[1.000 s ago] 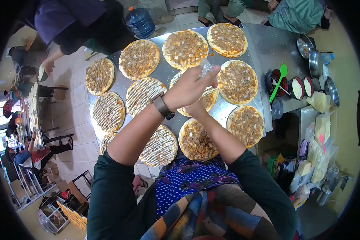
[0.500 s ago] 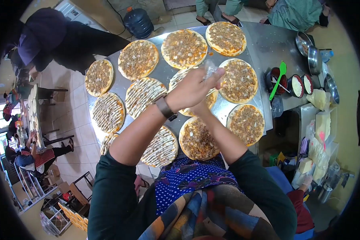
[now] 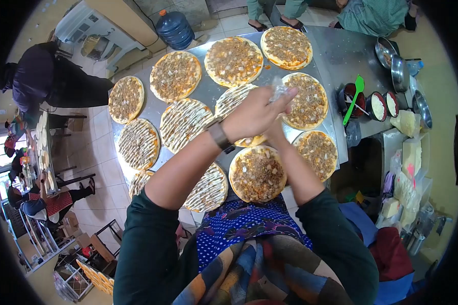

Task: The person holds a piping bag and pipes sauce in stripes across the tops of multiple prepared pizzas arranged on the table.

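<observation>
My left hand [image 3: 253, 116], with a dark watch on its wrist, is closed around a clear plastic bag [image 3: 278, 91] whose crumpled top sticks up by the thumb. Below it, my right hand [image 3: 274, 129] is mostly hidden behind the left one. Both hands hover over a pizza with white stripes [image 3: 231, 102]. Just right of them lies a meat-topped pizza [image 3: 305, 100] without stripes. Nearer my body is another unstriped pizza [image 3: 258, 174]. More white-striped pizzas [image 3: 186, 125] lie to the left on the metal table [image 3: 276, 72].
Bowls with white contents [image 3: 377, 107], a green spatula [image 3: 355, 99] and metal bowls [image 3: 400, 73] are at the right. A blue water jug [image 3: 175, 30] stands behind the table. One person [image 3: 35, 81] is at the left; another, in dark red [image 3: 390, 253], is at the lower right.
Both hands have shifted slightly right with the bag. The person in dark clothes has moved left, away from the table. Another person has come in at the lower right.
</observation>
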`<state>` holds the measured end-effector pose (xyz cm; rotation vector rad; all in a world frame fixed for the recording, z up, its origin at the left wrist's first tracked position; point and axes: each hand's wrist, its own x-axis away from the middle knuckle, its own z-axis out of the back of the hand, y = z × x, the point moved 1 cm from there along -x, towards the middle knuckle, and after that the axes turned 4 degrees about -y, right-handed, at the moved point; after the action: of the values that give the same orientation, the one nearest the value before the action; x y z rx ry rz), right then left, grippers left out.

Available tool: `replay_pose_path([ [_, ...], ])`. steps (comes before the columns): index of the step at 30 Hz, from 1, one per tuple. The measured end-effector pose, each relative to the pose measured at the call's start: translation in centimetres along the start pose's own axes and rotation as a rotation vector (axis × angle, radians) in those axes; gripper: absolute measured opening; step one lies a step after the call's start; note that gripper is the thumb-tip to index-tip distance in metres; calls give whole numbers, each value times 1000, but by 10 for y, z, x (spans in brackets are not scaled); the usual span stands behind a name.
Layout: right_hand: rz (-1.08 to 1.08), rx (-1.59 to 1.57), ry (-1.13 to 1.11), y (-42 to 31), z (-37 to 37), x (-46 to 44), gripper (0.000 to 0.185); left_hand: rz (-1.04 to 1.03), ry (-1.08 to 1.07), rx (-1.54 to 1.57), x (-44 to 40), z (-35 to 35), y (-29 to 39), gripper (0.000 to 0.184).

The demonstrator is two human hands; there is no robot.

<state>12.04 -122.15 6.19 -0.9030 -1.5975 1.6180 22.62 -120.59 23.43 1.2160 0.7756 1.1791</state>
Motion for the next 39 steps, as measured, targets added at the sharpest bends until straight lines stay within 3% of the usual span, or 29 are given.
replay_pose_path([
  [1,-114,-205,10,-23,18,-3,30,0,2,1,-3,-1,-2,54],
  [2,-115,-203,7,-18,24,-6,30,-24,16,-75,-6,-2,-5,54],
  [6,-18,100,49,-32,-10,9,28,-44,28,-86,6,-2,0,55],
  [7,254,297,242,-15,-35,12,26,-42,38,-43,10,0,1,55],
  [9,303,102,290,-21,-57,19,21,4,-10,-133,11,1,-2,55],
  [12,257,104,275,-17,-35,10,20,5,-15,-37,5,-8,-2,55],
  [14,227,106,252,-11,9,8,19,-34,-26,-138,-2,-10,2,54],
  [17,186,108,218,-11,12,6,19,1,-29,-205,3,-9,9,54],
  [22,117,106,177,-22,-55,36,17,-23,19,-202,10,-11,-7,55],
  [27,44,116,136,-17,5,20,16,-62,-20,-198,7,-14,1,54],
  [37,-54,-36,97,-8,-3,29,12,-20,-32,-164,14,-19,-6,56],
  [39,-58,-8,62,-3,7,29,19,-42,-32,-170,15,-22,-4,56],
])
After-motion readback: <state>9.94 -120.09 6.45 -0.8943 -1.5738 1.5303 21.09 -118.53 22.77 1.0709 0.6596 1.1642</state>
